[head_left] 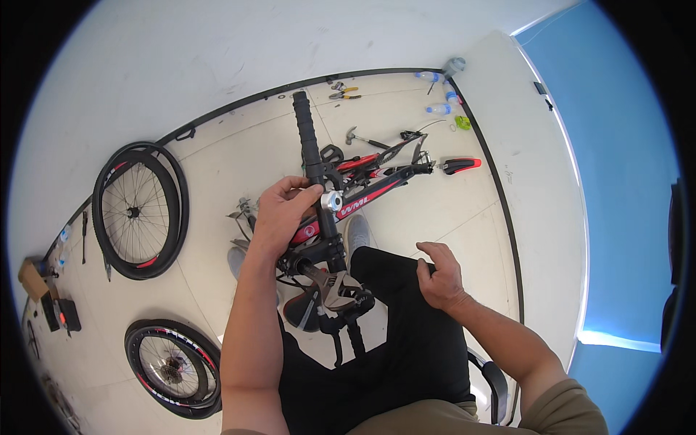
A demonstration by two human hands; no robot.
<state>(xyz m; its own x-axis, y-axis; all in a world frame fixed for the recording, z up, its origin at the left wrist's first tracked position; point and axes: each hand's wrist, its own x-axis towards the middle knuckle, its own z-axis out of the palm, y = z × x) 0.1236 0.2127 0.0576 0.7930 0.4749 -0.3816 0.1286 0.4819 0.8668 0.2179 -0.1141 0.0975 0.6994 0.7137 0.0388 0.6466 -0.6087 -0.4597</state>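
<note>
A black bicycle handlebar (330, 230) runs lengthwise between my legs, its ribbed grip (305, 130) pointing away from me. My left hand (281, 210) is closed round the bar, thumb on top, right beside a silver bell (332, 201). Nearer to me on the bar are the stem clamp and a shifter with brake lever (342, 296). Beyond it lies the red, black and white frame (370, 199). Over my right knee hovers my right hand (441, 277), its fingers loosely bent and apart, with nothing seen in it.
Two wheels with tyres, one farther (138, 210) and one nearer (174, 368), lie at left. Ahead on the floor are a hammer (366, 139), pliers (345, 94), several plastic bottles (438, 109) and a red-black saddle (461, 165). A cardboard box (32, 279) stands far left. Walls border the floor ahead and right.
</note>
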